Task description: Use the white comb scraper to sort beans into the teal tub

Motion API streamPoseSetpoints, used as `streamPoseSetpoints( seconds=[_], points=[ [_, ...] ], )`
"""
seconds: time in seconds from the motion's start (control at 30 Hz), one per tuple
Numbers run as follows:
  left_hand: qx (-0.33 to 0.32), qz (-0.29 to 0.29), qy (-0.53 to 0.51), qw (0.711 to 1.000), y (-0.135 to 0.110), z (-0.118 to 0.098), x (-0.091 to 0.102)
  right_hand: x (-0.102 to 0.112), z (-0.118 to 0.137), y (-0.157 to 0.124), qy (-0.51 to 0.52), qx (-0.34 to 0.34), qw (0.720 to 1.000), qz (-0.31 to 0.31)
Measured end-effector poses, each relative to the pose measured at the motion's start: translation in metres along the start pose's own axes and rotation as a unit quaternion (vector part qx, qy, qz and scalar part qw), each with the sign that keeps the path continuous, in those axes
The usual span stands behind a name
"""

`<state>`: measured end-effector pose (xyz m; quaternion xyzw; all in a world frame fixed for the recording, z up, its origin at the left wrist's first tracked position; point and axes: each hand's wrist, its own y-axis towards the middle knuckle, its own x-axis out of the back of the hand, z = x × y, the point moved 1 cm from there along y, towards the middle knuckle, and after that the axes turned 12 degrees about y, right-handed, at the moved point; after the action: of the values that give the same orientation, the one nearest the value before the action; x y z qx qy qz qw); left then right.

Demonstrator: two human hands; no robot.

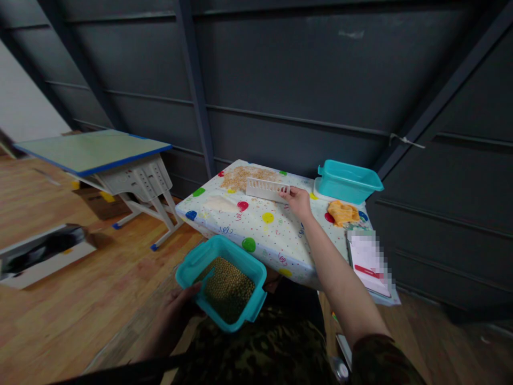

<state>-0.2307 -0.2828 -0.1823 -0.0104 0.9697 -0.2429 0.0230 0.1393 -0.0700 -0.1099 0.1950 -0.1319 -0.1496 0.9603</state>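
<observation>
At the table's far side, my right hand grips one end of a long white slotted plastic piece, which stands on edge against the cloth. Just behind and to the left of it, tan beans or grains lie spread out in a loose patch. Below the near table edge, my left hand holds the rim of a teal plastic bin. Yellowish beans cover the bottom of this bin, and a small teal thing rests among them near my fingers.
A second teal bin stands at the table's back right, with an orange cloth before it. A clipboard with paper lies at the right edge. Left are a desk and an open white box on the floor.
</observation>
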Motion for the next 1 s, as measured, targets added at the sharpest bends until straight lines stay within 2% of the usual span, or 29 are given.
streamPoseSetpoints(
  seconds=[0.53,0.7,0.83,1.0],
  points=[
    [0.002,-0.010,-0.029,1.000,0.003,0.003,-0.001,-0.001,0.004,-0.004,0.026,-0.010,0.999,0.022],
    [-0.007,-0.034,-0.023,0.999,0.007,0.005,0.003,0.000,0.009,-0.003,0.029,-0.010,0.999,0.019],
    [-0.009,-0.045,-0.029,0.999,0.010,0.007,0.006,0.017,0.016,-0.003,0.055,0.008,0.998,-0.022],
    [0.000,-0.061,-0.038,0.997,0.009,-0.003,0.004,0.056,0.012,-0.015,0.003,-0.001,0.994,-0.108]
  ],
)
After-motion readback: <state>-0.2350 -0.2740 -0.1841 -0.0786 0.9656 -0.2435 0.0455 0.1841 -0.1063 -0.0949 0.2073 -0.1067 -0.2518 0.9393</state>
